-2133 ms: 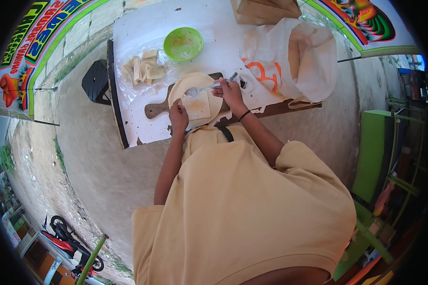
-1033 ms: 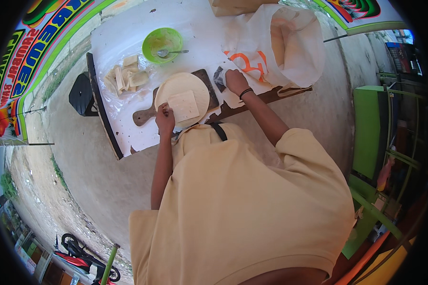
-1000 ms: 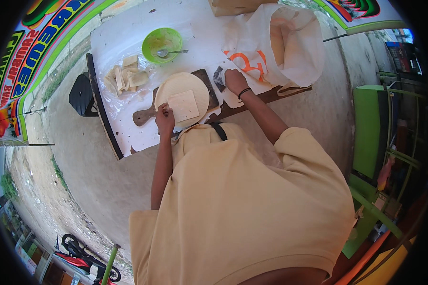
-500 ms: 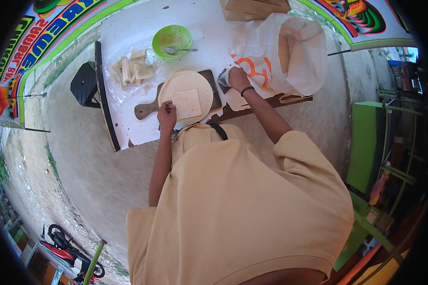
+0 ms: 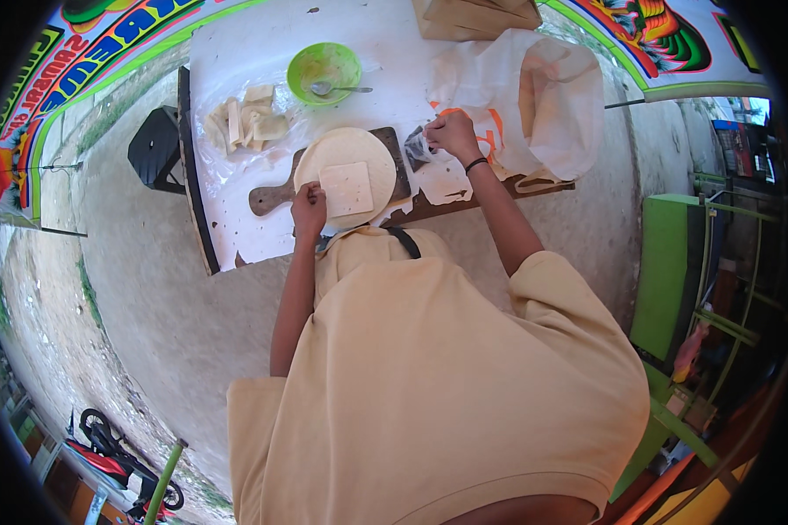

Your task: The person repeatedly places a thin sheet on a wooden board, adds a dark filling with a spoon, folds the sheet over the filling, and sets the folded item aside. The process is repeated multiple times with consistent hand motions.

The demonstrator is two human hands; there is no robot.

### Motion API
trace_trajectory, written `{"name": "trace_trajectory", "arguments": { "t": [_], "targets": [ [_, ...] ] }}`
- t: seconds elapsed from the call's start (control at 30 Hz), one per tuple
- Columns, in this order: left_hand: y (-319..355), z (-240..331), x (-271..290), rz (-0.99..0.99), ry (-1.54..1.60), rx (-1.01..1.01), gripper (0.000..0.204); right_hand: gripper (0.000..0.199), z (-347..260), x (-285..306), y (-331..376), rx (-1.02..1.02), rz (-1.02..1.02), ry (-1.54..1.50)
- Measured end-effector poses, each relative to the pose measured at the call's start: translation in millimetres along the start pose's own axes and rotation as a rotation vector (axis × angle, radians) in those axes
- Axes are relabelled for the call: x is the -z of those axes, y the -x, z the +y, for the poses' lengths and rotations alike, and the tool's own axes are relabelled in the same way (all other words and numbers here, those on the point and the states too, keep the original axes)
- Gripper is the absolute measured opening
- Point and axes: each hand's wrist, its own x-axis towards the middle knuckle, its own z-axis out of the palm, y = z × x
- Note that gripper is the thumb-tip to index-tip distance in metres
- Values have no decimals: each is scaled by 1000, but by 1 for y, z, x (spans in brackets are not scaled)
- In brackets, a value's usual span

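Observation:
A pale square wrapper sheet (image 5: 346, 188) lies on a round, flat, cream-coloured disc (image 5: 381, 166). The disc rests on a dark wooden board with a handle (image 5: 270, 199). At the left edge of the disc, my left hand (image 5: 309, 210) is closed with curled fingers; what it pinches, if anything, is hidden. My right hand (image 5: 452, 136) is closed too, fingertips together beside a small dark plastic packet (image 5: 418, 150). Whatever sits in those fingertips is too small to make out. Folded pale wrapper pieces (image 5: 256, 120) lie on clear plastic at the left.
A green bowl (image 5: 305, 72) with a spoon (image 5: 324, 88) stands at the far side of the white table (image 5: 236, 44). A white bag with orange print (image 5: 569, 131) and a brown paper package (image 5: 477, 19) are at the right. A black stool (image 5: 155, 149) stands left of the table.
My right hand has lifted slightly up and to the right, uncovering more of the dark packet. My left hand stays at the disc's edge. The whole view has shifted a little.

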Motion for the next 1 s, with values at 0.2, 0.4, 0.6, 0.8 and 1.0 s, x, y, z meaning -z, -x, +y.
{"name": "trace_trajectory", "arguments": {
  "t": [0.2, 0.4, 0.6, 0.8, 1.0],
  "targets": [
    [0, 0, -1, -12, 10, 12, 22, 11, -34, -84, 19, 68, -245, -2],
    [0, -1, 0, -17, 59, 10, 21, 10, -42, -153, 25, 167, -398, 154],
    [4, 4, 1, -38, 36, 15, 31, 11, -38, -173, 29, 464, -218, 374],
    [10, 5, 4, -96, -134, -173, 46, 13, -19, -183, 32, 478, -230, 481],
    [9, 3, 5, -104, -117, -167, 49, 12, -20, -174, 38, 522, -241, 401]
  ]
}}
